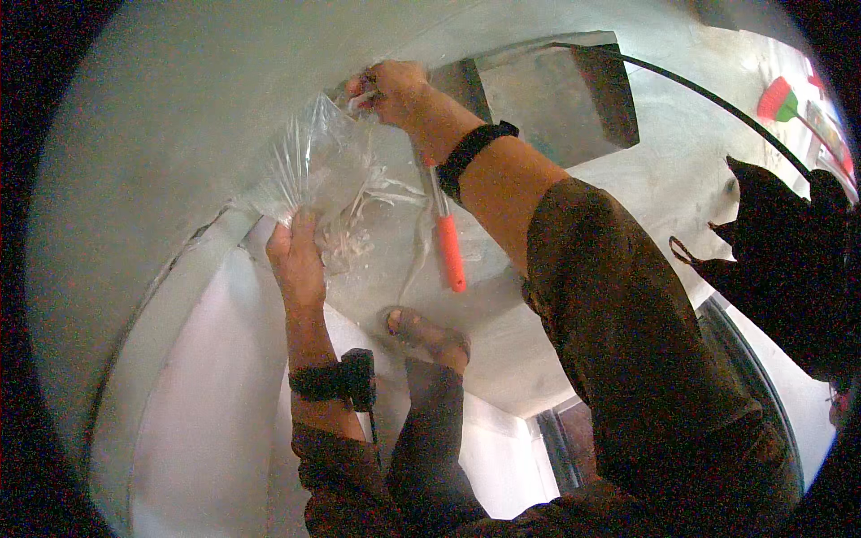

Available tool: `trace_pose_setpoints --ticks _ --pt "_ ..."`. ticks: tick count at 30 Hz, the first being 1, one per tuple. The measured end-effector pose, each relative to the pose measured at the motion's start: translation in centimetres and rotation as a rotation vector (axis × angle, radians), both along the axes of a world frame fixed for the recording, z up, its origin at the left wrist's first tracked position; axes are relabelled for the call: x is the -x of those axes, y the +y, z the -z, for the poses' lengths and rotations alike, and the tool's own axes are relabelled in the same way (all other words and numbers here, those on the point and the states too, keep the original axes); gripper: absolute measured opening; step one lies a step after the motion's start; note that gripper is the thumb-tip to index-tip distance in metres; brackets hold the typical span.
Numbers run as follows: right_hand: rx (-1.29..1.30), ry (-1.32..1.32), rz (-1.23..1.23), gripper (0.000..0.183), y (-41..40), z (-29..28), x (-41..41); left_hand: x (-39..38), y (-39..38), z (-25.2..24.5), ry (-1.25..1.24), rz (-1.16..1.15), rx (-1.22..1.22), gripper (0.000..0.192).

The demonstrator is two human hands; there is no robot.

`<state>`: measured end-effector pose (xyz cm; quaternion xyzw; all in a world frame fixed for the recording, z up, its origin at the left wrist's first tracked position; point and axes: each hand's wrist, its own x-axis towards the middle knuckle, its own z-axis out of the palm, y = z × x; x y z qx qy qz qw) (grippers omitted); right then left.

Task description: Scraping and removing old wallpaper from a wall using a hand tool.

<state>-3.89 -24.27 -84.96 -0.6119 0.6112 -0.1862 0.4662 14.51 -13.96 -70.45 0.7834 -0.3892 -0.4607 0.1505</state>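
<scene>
A clear plastic bag [313, 144], wrinkled and pulled taut, stretches between my two hands. My left hand [299, 259] grips its lower edge, thumb on top. At its upper end, my right hand [393, 91] pinches a whitish gathered part between the fingers. Loose whitish strips [390, 188] and small crumpled scraps [350, 245] show beside and through the plastic; what they are made of I cannot tell. Right of these, a tool with an orange handle [451, 255] and a metal shaft lies on the floor, its far end hidden by my right forearm.
A dark board or mat with a grey middle [538, 101] lies beyond my right arm. A black cable [713, 94] arcs over the floor. A red and green broom head [777, 101] is far right. My foot [430, 336] is below the tool; a pale wall [202, 376] rises at left.
</scene>
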Motion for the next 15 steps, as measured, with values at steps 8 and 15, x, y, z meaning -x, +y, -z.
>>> trace_pose_setpoints --ticks 8,15 --pt "-0.486 -1.124 1.016 0.016 1.5 -0.1 1.6 0.2 0.0 4.3 -0.083 0.024 0.043 0.029" --pt "-0.398 -1.044 1.04 0.023 4.4 -5.9 3.2 -0.7 -1.9 4.9 -0.588 0.543 -0.034 0.033"
